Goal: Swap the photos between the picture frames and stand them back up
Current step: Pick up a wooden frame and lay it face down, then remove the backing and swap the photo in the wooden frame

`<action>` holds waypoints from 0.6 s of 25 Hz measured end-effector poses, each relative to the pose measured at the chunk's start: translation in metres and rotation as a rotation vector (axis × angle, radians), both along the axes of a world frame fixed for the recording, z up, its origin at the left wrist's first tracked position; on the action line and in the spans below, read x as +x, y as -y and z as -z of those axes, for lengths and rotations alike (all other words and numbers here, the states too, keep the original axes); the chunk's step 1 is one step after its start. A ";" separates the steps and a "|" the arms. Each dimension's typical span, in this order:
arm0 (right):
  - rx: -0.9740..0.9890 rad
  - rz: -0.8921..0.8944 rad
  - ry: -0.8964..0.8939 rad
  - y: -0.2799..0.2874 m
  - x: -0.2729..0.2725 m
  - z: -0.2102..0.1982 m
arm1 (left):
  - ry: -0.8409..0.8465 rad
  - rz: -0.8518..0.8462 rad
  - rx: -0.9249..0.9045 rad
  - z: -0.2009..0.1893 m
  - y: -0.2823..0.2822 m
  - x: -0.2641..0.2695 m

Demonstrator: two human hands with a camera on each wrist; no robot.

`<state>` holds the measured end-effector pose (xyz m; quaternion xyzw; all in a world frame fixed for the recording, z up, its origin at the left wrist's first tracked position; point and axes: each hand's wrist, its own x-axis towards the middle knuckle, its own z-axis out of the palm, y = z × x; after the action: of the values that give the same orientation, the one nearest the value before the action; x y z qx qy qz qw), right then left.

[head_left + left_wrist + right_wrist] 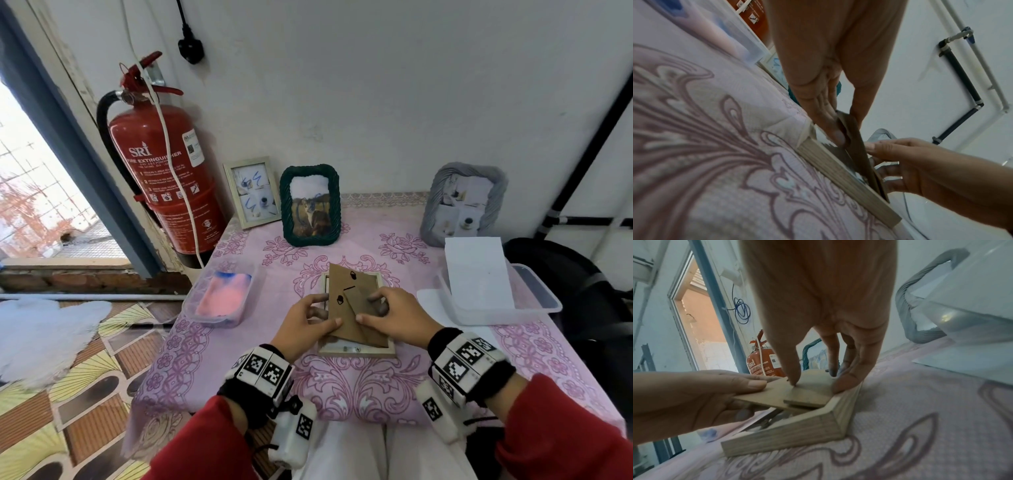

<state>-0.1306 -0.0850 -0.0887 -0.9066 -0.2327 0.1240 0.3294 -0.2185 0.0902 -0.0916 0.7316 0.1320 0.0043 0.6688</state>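
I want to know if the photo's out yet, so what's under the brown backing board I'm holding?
Under the backing board lies the wooden frame, face down on the tablecloth. A pale sheet edge shows in the gap; whether that is the photo is hidden.

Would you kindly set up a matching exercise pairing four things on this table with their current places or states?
Things:
1. green rope-wrapped frame
2. pale wooden frame
3. brown cardboard backing board
4. grey fabric-wrapped frame

States:
A. lying face down under the hands
B. standing at the back right
C. lifted askew, held by both hands
D. standing, showing a cat photo

Pairs: 1-D, 2-A, 3-C, 4-B
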 end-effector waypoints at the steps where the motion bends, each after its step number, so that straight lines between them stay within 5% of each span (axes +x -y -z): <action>1: 0.052 0.043 -0.012 0.002 0.000 0.002 | 0.007 -0.002 -0.051 0.000 0.000 -0.001; 8: 0.001 0.060 -0.150 0.023 0.002 0.010 | 0.110 -0.174 -0.026 0.005 -0.032 -0.007; 15: -0.057 0.020 -0.060 0.022 -0.006 0.013 | 0.140 -0.330 0.121 0.016 -0.072 -0.031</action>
<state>-0.1363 -0.1070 -0.1018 -0.9138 -0.2100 0.1545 0.3115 -0.2497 0.1620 -0.1074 0.7369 0.2030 0.1727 0.6212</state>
